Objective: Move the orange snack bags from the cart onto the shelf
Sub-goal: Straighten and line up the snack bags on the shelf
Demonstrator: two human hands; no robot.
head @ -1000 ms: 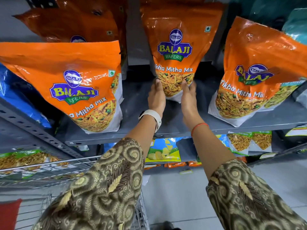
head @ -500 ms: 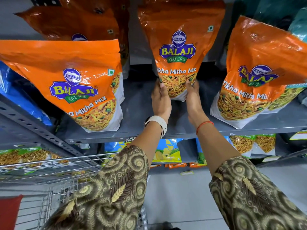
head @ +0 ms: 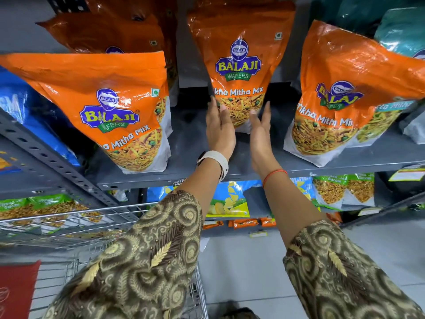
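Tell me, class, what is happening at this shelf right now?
A person is stocking orange snack bags. The middle bag stands on the grey shelf, between two more orange bags, left and right. The left hand and right hand are open at its lower edge, gripping nothing; whether fingertips touch it is unclear. A wire cart waits at lower left.

A shop: grey metal shelves (head: 379, 157) stocked with branded snack bags (head: 124, 116), wire cart (head: 69, 217) alongside.
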